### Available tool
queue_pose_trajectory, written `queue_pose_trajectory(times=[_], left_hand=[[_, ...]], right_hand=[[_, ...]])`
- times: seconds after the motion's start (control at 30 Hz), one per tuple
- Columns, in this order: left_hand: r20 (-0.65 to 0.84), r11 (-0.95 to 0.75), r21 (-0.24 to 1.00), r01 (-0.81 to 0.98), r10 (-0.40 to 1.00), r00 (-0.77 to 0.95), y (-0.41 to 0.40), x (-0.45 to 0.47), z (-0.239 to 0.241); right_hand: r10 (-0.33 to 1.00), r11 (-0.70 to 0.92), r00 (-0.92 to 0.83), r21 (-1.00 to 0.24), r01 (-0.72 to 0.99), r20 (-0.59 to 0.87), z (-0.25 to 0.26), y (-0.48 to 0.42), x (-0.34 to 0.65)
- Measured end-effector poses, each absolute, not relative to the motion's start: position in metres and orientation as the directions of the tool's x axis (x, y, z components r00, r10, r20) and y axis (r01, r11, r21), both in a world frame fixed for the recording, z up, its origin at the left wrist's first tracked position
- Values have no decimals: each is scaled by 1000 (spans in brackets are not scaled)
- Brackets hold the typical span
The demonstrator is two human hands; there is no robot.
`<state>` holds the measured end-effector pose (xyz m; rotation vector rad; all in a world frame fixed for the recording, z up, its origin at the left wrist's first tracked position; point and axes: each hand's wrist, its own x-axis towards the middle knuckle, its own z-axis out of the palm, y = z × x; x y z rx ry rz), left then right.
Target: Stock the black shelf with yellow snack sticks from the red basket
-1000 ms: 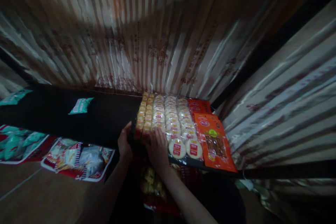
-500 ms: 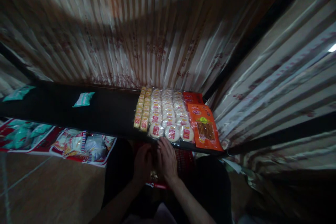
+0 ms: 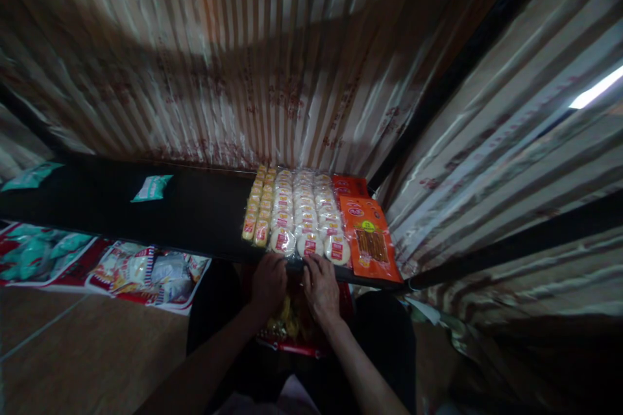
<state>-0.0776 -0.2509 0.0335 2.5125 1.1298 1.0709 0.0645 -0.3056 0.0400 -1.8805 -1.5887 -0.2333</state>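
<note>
Rows of round white wrapped cakes lie overlapping on a black shelf, their front ones close to its near edge. My left hand rests at that edge, fingertips against the front of the left row, its fingers bent but holding nothing that I can see. Beside it, my right hand has its fingers slightly apart, the tips touching the front of the middle row. Left of the cakes run two rows of small yellow wrapped snacks. Orange flat packs lie to their right.
Two teal packets are spread along the shelf's left part. Below it, red and white boxes hold teal packets and other bagged snacks. A red basket with shiny yellow wrapped items sits between my knees. Striped curtain hangs behind.
My hands have moved apart, the left one up to the shelf edge. The yellow items in the basket show more now. The view has shifted slightly.
</note>
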Motion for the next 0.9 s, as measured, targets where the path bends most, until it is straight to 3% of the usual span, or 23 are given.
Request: queue_pose_trajectory(times=[0.3, 0.67, 0.77, 0.9], left_hand=[[535, -681, 482, 551, 727, 431, -243, -75, 22], [486, -705, 415, 576, 707, 515, -242, -75, 24], [471, -711, 404, 576, 701, 535, -242, -75, 25], [473, -726, 376, 576, 685, 555, -244, -72, 27]], right_hand=[[809, 27, 219, -407, 913, 545, 34, -300, 69], [806, 118, 140, -388, 914, 575, 35, -311, 78], [796, 58, 171, -354, 933, 581, 35, -320, 90], [762, -155, 311, -307, 939, 568, 35, -326, 109]])
